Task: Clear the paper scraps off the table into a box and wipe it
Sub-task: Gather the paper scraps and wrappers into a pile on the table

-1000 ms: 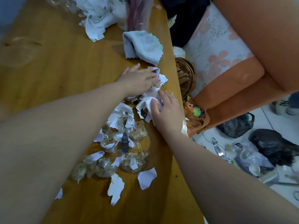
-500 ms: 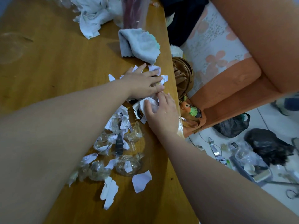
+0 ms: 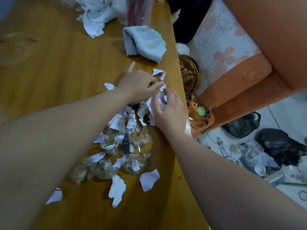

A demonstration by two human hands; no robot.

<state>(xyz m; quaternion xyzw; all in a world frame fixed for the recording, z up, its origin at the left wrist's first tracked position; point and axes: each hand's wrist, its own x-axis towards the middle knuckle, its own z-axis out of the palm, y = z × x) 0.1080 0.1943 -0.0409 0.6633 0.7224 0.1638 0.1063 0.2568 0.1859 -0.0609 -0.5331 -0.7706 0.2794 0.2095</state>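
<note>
White torn paper scraps (image 3: 149,179) lie mixed with crumpled clear plastic wrappers (image 3: 135,163) along the right side of the wooden table (image 3: 54,67). My left hand (image 3: 137,84) and my right hand (image 3: 171,112) meet near the table's right edge, both curled around a bunch of paper scraps (image 3: 158,100) that they press together. One loose scrap (image 3: 159,73) lies just beyond my left hand. A folded grey cloth (image 3: 143,42) rests farther back near the same edge. No box is in view.
A white crumpled cloth (image 3: 98,19) and a clear bag (image 3: 137,10) sit at the table's far end. Right of the table stand an orange sofa (image 3: 249,67), a brown wicker basket (image 3: 189,72), a toy (image 3: 198,110), and dark bags (image 3: 279,145) on the floor.
My left hand has gone from lying flat on the scraps to curling over them, and my right hand has slid up against it, bunching the paper between both hands.
</note>
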